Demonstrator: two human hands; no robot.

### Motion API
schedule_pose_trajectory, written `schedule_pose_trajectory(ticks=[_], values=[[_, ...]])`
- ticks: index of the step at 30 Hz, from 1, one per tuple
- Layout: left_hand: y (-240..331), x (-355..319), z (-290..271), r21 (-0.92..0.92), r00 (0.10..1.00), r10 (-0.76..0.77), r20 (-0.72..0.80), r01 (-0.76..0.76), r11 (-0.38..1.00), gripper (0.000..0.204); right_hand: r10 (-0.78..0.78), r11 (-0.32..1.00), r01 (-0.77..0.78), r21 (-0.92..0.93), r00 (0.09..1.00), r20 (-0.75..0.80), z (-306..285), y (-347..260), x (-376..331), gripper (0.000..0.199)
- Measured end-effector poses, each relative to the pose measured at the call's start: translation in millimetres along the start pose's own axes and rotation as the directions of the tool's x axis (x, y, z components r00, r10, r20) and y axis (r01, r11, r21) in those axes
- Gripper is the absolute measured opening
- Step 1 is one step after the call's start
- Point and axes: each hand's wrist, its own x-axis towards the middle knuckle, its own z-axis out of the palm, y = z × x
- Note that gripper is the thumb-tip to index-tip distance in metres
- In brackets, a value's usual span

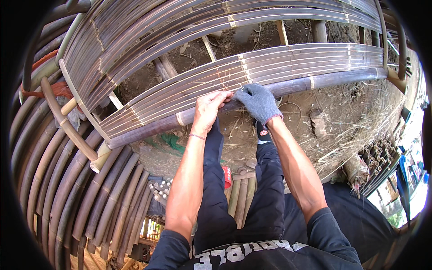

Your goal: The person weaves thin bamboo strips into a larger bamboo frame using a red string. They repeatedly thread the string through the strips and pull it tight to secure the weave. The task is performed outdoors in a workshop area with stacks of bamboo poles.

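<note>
My bare left hand (208, 111) is closed, its thumb and finger pinched together at the near edge of a slatted bamboo panel (310, 63). Thin brown strands (222, 80) loop up from the pinched fingertips and lie over the slats. Close beside it, my right hand (261, 103) wears a grey knit glove. Its fingers curl closed over a thick dark bamboo pole (333, 80) along the panel's front. What the gloved fingers grip is hidden. The two hands' fingertips nearly meet above the pole.
A second slatted section (148, 40) lies beyond a gap showing dirt ground. Stacked bamboo poles (90, 198) fill the left. Cut bamboo ends (378, 157) are piled at right, near dry straw (351, 130). A red object (227, 176) sits between my legs, by a bamboo seat (240, 198).
</note>
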Motion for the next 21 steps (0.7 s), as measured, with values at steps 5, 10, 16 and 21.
schedule_pose_trajectory(ticks=[5, 10, 16, 21], values=[[-1.7, -1.9, -0.8, 0.046, 1.000, -0.013, 0.003, 0.013, 0.999, 0.029, -0.007, 0.998, 0.007, 0.058, 1.000, 0.003, -2.6, -0.6, -0.3, 0.042], [1.5, -4.6, 6.7, -0.106, 0.999, -0.017, -0.031, 0.014, 0.994, 0.030, -0.034, 0.999, 0.035, -0.034, 0.999, 0.004, -1.4, 3.4, -0.7, 0.041], [3.9, -1.0, 6.9, 0.024, 1.000, -0.007, 0.004, 0.007, 1.000, 0.030, -0.038, 0.999, 0.038, -0.013, 0.999, 0.007, 0.6, 1.6, -2.6, 0.042], [0.1, -2.2, 4.8, 0.061, 1.000, 0.004, 0.013, -0.004, 0.998, 0.031, 0.014, 0.999, -0.014, 0.035, 1.000, -0.010, 1.0, 2.7, -1.2, 0.040]])
